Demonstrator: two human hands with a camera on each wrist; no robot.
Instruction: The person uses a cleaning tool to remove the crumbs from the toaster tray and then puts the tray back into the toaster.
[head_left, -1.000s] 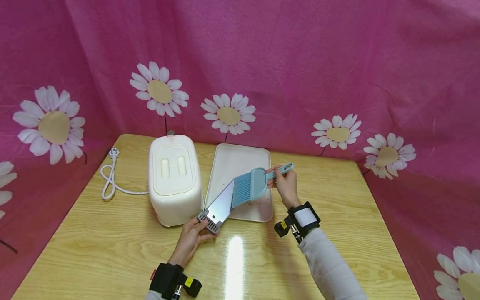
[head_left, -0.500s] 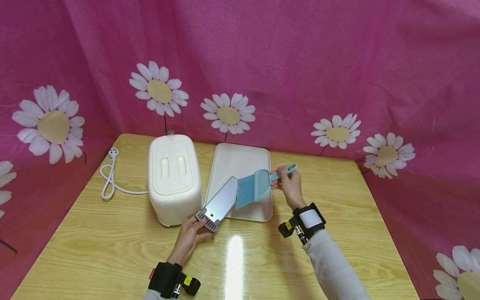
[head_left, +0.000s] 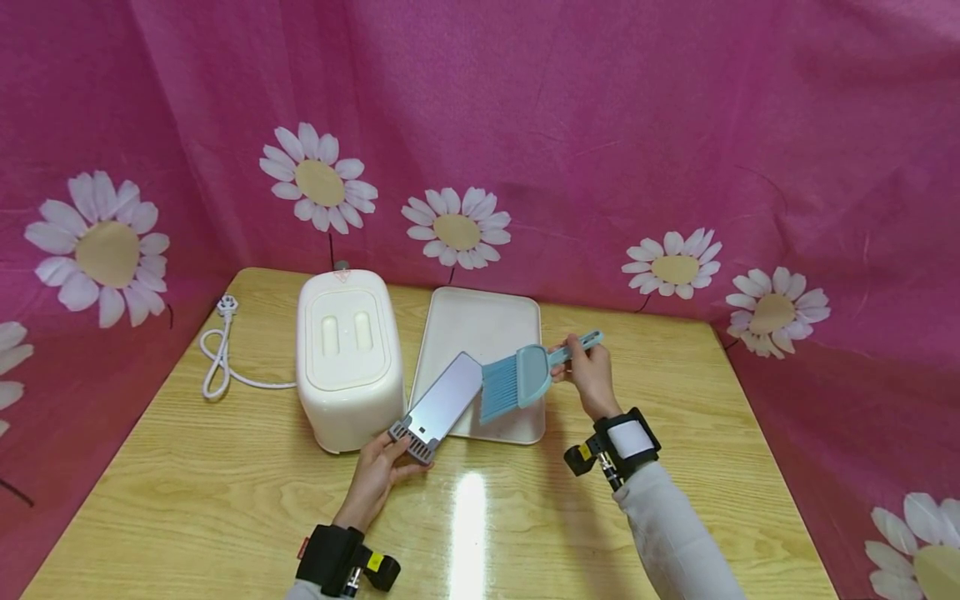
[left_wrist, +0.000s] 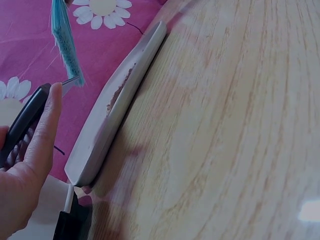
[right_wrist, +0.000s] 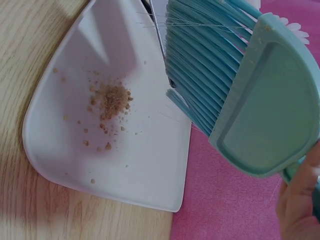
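My left hand (head_left: 372,482) grips the grey slotted end of a shiny metal crumb tray (head_left: 447,394), which tilts above the white tray (head_left: 480,321). My right hand (head_left: 590,377) holds a light-blue hand brush (head_left: 534,375) by its handle. The bristles are beside the crumb tray's far end; in the right wrist view they overlap its edge, and I cannot tell whether they touch. Below, a small heap of brown crumbs (right_wrist: 113,101) lies in the white tray, with loose bits scattered round it. The left wrist view shows the crumb tray's dark end between thumb and fingers.
A white toaster (head_left: 351,358) with a lid on top stands left of the white tray, close to my left hand. Its cord and plug (head_left: 222,346) lie on the wooden table (head_left: 225,500). A pink flowered cloth (head_left: 555,125) hangs behind the table.
My right hand has drawn the brush to the right, off the crumb tray's surface to beside its end. The left hand and crumb tray have shifted very slightly left.
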